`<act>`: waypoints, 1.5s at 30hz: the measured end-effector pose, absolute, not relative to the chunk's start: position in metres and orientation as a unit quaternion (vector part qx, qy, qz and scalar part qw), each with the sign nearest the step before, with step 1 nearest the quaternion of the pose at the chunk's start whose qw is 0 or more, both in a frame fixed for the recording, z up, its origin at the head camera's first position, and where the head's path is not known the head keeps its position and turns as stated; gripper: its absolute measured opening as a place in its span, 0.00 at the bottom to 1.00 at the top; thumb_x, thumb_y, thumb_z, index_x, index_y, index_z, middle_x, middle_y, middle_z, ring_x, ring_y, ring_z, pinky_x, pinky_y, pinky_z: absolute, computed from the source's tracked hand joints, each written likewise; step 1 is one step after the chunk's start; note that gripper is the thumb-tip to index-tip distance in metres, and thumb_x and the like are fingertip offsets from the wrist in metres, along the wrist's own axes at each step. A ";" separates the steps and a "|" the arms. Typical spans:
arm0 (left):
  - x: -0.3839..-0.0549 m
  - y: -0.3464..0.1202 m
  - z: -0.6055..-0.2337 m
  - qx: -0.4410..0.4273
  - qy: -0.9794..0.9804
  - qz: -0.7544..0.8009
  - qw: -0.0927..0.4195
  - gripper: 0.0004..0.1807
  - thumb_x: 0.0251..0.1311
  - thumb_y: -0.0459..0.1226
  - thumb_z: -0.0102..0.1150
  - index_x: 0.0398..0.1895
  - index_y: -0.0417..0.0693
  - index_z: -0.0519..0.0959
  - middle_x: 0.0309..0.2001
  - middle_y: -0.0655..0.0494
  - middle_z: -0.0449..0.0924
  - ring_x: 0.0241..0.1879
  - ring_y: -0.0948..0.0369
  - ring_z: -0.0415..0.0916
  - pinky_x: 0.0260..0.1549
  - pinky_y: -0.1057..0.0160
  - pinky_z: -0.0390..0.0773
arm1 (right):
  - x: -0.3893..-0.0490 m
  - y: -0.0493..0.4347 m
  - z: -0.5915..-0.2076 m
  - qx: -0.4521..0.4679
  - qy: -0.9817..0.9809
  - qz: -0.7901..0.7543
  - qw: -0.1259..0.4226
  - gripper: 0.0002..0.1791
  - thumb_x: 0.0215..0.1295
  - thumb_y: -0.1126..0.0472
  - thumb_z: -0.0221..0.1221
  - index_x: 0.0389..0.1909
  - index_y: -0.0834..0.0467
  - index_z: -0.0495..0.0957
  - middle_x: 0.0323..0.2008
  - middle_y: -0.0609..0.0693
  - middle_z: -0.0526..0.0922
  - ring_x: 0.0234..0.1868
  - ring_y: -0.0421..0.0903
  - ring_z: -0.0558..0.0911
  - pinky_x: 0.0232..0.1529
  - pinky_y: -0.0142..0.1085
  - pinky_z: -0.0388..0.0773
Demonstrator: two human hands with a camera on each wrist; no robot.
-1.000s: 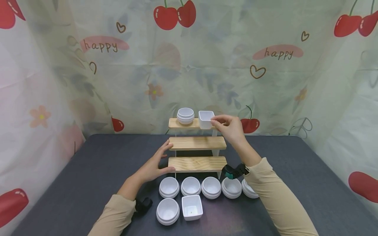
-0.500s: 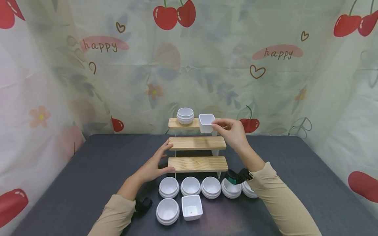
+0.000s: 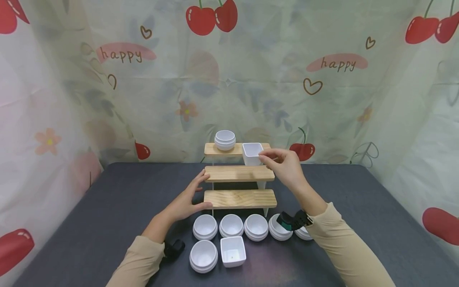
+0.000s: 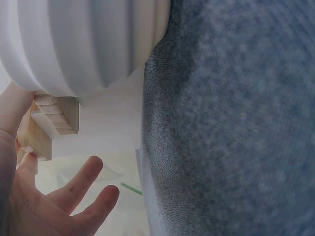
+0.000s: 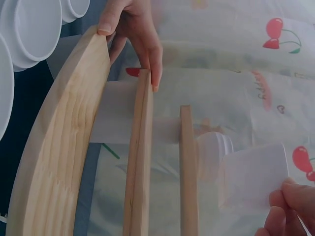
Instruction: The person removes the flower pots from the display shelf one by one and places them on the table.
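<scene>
A small white square bowl (image 3: 252, 154) is pinched at its right rim between the thumb and fingers of my right hand (image 3: 287, 166). It is in the air, overlapping the front of the top board (image 3: 233, 150) in the head view; in the right wrist view, a gap separates the bowl (image 5: 253, 177) from the boards. My left hand (image 3: 187, 200) rests against the left side of a three-tier wooden stand. Its thumb touches the bottom board (image 3: 240, 199) and a fingertip the middle board (image 3: 239, 173), while other fingers (image 4: 81, 182) extend loosely.
A round white bowl (image 3: 225, 140) stands on the top board's left part. Before the stand, several round bowls (image 3: 256, 227) form a row on the dark table (image 3: 118, 207). Nearer are another round bowl (image 3: 203, 256) and a square bowl (image 3: 233, 252). A printed curtain (image 3: 229, 79) surrounds the table.
My right hand has moved down and slightly right with the square bowl, from the top board's level to lower in front of it. The left hand has stayed in place.
</scene>
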State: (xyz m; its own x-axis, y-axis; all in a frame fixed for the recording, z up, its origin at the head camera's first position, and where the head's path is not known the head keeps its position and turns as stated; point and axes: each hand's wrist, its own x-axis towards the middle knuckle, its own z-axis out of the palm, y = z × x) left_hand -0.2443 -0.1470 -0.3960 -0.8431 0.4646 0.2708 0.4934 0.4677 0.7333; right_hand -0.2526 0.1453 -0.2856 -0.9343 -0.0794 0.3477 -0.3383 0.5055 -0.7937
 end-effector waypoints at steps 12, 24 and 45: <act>-0.243 -0.147 -0.395 -0.284 -0.855 -0.434 0.022 0.47 0.53 0.38 0.66 0.72 0.48 0.48 0.75 0.44 0.35 0.72 0.44 0.47 0.64 0.45 0.64 | -0.242 0.149 -0.290 0.141 -0.852 0.488 0.130 0.13 0.59 0.59 0.63 0.42 0.62 0.83 0.35 0.60 0.85 0.27 0.33 0.78 0.30 0.24 0.77; -0.246 -0.147 -0.397 -0.284 -0.855 -0.434 0.023 0.47 0.54 0.40 0.66 0.72 0.50 0.48 0.75 0.45 0.35 0.71 0.43 0.51 0.63 0.44 0.64 | -0.229 0.155 -0.298 0.143 -0.855 0.482 0.125 0.11 0.59 0.60 0.63 0.40 0.60 0.84 0.35 0.58 0.85 0.27 0.39 0.79 0.30 0.26 0.77; -0.246 -0.147 -0.400 -0.284 -0.856 -0.431 0.025 0.46 0.54 0.40 0.65 0.72 0.50 0.49 0.75 0.44 0.35 0.70 0.43 0.52 0.62 0.44 0.65 | -0.207 0.158 -0.308 0.150 -0.860 0.471 0.128 0.10 0.58 0.61 0.63 0.39 0.60 0.84 0.34 0.57 0.86 0.26 0.36 0.78 0.29 0.26 0.75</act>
State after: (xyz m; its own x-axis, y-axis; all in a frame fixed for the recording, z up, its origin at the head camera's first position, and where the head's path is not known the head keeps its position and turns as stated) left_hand -0.2464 -0.1475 -0.4004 -0.8374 0.4644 0.2883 0.5083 0.4674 0.7233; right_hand -0.2069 0.1584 -0.3078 -0.9223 -0.1370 0.3615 -0.3784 0.5114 -0.7716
